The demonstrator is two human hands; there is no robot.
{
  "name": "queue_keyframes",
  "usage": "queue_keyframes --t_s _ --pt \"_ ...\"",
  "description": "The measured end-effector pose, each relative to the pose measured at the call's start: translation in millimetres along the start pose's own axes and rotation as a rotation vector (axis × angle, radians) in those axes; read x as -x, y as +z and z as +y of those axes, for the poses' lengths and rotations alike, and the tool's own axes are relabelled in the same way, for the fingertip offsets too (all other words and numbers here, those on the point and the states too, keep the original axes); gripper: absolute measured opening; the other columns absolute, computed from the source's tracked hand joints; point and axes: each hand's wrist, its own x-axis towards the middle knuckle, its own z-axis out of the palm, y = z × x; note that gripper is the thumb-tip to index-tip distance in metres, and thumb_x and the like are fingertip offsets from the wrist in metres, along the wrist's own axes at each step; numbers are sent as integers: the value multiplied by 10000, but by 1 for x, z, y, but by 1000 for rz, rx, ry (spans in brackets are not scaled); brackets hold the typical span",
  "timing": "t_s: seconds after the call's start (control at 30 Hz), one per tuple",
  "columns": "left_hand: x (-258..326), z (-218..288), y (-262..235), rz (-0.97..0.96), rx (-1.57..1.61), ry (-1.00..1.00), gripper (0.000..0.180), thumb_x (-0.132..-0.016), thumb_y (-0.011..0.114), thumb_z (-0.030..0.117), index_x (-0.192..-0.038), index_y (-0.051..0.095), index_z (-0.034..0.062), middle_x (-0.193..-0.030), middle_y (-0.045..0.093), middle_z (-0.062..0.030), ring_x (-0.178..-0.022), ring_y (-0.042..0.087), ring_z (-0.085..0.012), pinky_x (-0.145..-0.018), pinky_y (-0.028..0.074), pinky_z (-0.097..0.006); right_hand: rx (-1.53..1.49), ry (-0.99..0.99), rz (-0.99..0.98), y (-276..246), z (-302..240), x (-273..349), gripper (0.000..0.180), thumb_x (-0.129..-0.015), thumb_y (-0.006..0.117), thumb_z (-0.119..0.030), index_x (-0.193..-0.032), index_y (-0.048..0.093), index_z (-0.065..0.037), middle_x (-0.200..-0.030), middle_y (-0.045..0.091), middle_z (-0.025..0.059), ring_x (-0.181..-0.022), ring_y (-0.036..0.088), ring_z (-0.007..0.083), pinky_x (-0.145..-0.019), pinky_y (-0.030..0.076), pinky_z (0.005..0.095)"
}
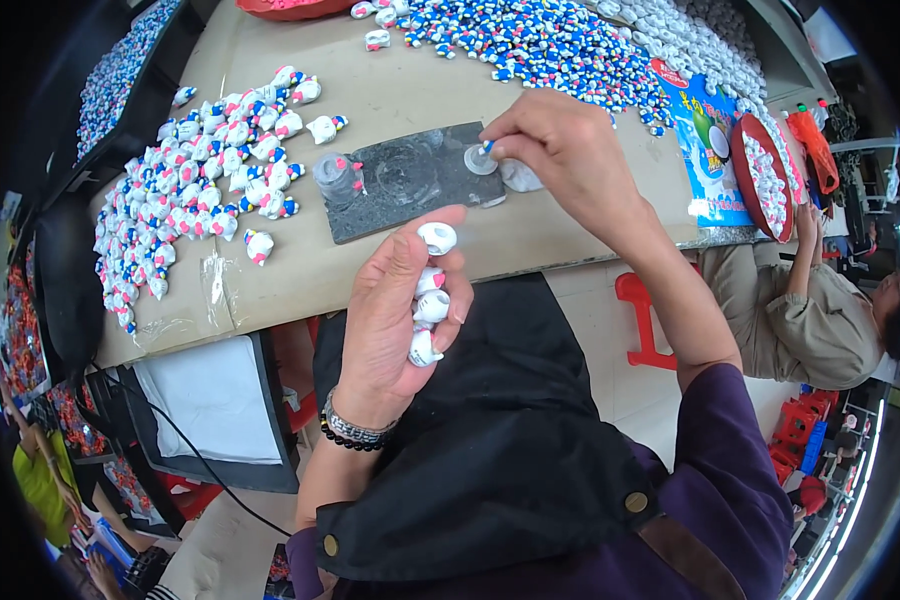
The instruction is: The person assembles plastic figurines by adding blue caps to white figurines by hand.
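Several small white figurines lie in a row along the fingers of my left hand, which is curled round them in front of the table edge. My right hand pinches a tiny blue piece between thumb and fingertips. That piece is just over a small round whitish dish at the right end of a dark flat slab. On the slab's left end stands a clear cup with small pink pieces at its rim. A whitish lump sits partly beneath my right hand.
White, blue and pink figurines are heaped at the left of the table. Small blue pieces spread at the back, beside white ones. At the right are a blue packet, a red tray and a seated person.
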Motion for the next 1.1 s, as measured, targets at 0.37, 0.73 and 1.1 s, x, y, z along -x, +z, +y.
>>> queue_keyframes --t_s 0.37,0.73,1.1 --pt "-15 -8 6 -35 -109 101 347 -959 532 383 -1072 522 55 -886 594 -70 -575 568 -132 -375 369 -202 -864 541 151 -6 -56 22 106 -818 672 28 -922 688 39 -864 653 52 -723 572 80 -617 454 212" --pt "-13 -12 8 -50 -169 186 314 -937 596 324 -1066 517 48 -798 588 -74 -542 545 -108 -367 360 -200 -534 331 124 -5 -60 25 107 -763 714 19 -868 699 6 -783 658 72 -757 635 154 -664 497 258" --pt "-17 -13 0 -26 -585 392 225 -940 621 190 -1027 523 6 -665 580 -53 -474 472 -42 -413 328 -175 -231 50 209 0 -61 29 170 -686 743 32 -827 658 -11 -742 612 99 -690 605 234 -606 482 310"
